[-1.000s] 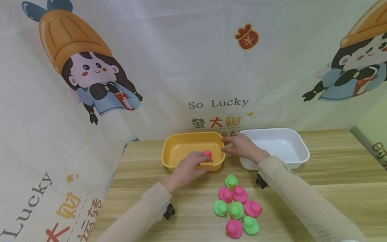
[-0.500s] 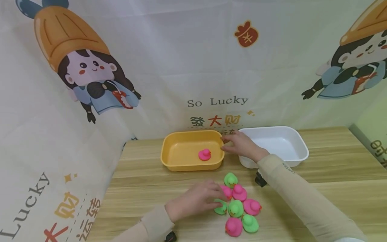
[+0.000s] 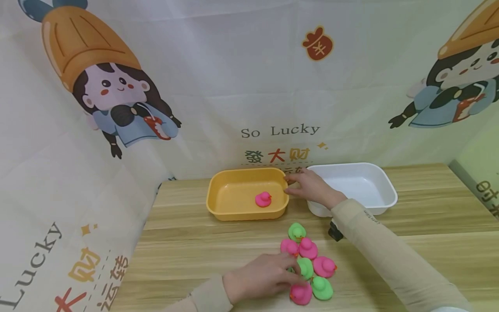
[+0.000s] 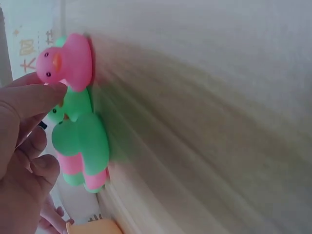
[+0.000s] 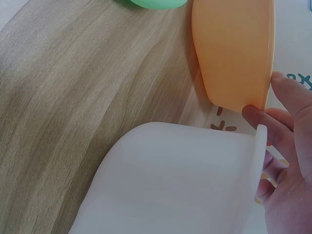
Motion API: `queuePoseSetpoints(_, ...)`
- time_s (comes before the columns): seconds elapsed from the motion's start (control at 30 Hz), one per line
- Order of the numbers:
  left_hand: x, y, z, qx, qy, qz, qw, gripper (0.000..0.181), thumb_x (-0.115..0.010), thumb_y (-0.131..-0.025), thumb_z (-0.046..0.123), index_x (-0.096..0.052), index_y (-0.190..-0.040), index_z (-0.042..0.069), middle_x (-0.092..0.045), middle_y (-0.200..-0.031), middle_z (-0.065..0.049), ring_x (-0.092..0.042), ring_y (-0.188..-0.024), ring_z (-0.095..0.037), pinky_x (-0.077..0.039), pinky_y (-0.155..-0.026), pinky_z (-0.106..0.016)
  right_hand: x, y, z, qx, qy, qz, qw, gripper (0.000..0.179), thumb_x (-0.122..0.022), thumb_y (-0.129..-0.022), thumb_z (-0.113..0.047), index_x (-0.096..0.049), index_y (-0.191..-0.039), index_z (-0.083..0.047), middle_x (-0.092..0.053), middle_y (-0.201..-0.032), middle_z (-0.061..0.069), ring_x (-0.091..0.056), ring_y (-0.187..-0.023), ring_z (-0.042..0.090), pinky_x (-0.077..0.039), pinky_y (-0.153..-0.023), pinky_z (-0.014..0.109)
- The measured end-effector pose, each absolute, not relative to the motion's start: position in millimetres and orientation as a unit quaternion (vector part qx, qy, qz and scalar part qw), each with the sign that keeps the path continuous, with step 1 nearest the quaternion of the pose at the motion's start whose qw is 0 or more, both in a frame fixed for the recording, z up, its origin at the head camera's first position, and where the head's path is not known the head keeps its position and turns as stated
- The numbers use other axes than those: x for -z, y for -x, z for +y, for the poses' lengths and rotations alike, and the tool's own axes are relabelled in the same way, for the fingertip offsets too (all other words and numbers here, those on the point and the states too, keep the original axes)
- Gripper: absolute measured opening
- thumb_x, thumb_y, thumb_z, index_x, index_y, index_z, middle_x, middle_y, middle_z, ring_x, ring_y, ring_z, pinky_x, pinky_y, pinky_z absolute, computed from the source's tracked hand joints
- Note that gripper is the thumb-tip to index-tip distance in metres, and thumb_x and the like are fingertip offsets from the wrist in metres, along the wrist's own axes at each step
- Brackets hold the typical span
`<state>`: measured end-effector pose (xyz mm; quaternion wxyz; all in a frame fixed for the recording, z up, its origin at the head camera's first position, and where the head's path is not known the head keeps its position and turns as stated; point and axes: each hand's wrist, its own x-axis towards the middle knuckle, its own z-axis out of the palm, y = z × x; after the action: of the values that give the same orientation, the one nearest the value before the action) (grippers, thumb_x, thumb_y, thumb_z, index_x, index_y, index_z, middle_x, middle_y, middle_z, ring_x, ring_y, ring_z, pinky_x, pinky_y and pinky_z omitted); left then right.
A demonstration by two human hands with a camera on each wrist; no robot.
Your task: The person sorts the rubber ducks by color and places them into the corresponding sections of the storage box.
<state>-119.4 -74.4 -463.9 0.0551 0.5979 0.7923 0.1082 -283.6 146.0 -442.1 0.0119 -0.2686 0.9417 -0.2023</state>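
My left hand [image 3: 265,277] reaches over the left side of a cluster of rubber ducks, fingers loosely bent and thumb apart. A green rubber duck [image 4: 90,141] lies in front of that gap, mostly covered by the hand in the head view. The thumb tip overlaps the beak area of a pink rubber duck [image 4: 78,61]; whether it touches is unclear. My right hand [image 3: 313,187] rests its fingertips against the right end of an orange-yellow tub [image 3: 234,216]. Inside that tub sits one pink rubber duck [image 3: 263,199].
Beside the yellow tub, partly under the right forearm, stands a white tub [image 3: 364,190]. Several more green and pink ducks sit close together, including a green one [image 3: 297,232] at the back. A printed cloth [image 3: 218,86] hangs behind the wooden table [image 3: 175,242].
My left hand has left the yellow tub, where the pink duck now sits uncovered, and moved down and right to the duck cluster. The right hand has stayed at the tub's end.
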Motion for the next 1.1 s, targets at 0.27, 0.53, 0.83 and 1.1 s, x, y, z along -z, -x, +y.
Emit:
queuePoseSetpoints(0.27,469.2,112.6,-74.1,-0.118,-0.611,0.78,0.061,0.032,-0.069,-0.102,0.017,-0.073,-0.132,0.026,-0.068,-0.118,0.008,-0.058,-0.106,0.001,-0.04,-0.086,-0.003,441.3,282.1,145.8,0.201,0.271,0.941,0.008,0.044,-0.073,-0.098,-0.033,-0.07,-0.131,-0.005,-0.072,-0.125,0.014,-0.057,-0.104,0.031,-0.05,-0.09,0.048)
queuePoseSetpoints(0.53,469.8,107.8,-73.9,-0.156,-0.607,0.771,0.116,0.026,-0.067,-0.104,0.019,-0.076,-0.127,0.023,-0.067,-0.121,0.01,-0.054,-0.111,0.005,-0.04,-0.088,-0.003,440.6,281.7,146.6,0.195,0.273,0.942,0.006,0.043,-0.072,-0.098,-0.033,-0.07,-0.131,-0.005,-0.072,-0.125,0.014,-0.058,-0.106,0.033,-0.049,-0.092,0.05)
queuePoseSetpoints(0.83,464.6,103.5,-77.3,-0.152,-0.598,0.773,0.146,0.025,-0.066,-0.103,0.028,-0.075,-0.126,0.024,-0.066,-0.121,0.013,-0.053,-0.111,0.006,-0.04,-0.088,-0.003,440.0,280.6,146.3,0.194,0.275,0.942,0.008,0.045,-0.071,-0.099,-0.034,-0.07,-0.132,-0.004,-0.071,-0.127,0.015,-0.058,-0.106,0.033,-0.05,-0.091,0.049)
queuePoseSetpoints(1.1,452.7,99.4,-88.6,-0.161,-0.6,0.776,0.105,0.025,-0.069,-0.102,0.03,-0.075,-0.125,0.023,-0.067,-0.121,0.011,-0.056,-0.111,0.004,-0.041,-0.089,-0.003,439.8,281.1,147.2,0.195,0.276,0.941,0.01,0.045,-0.071,-0.099,-0.034,-0.07,-0.133,-0.004,-0.071,-0.129,0.015,-0.058,-0.109,0.034,-0.049,-0.094,0.051)
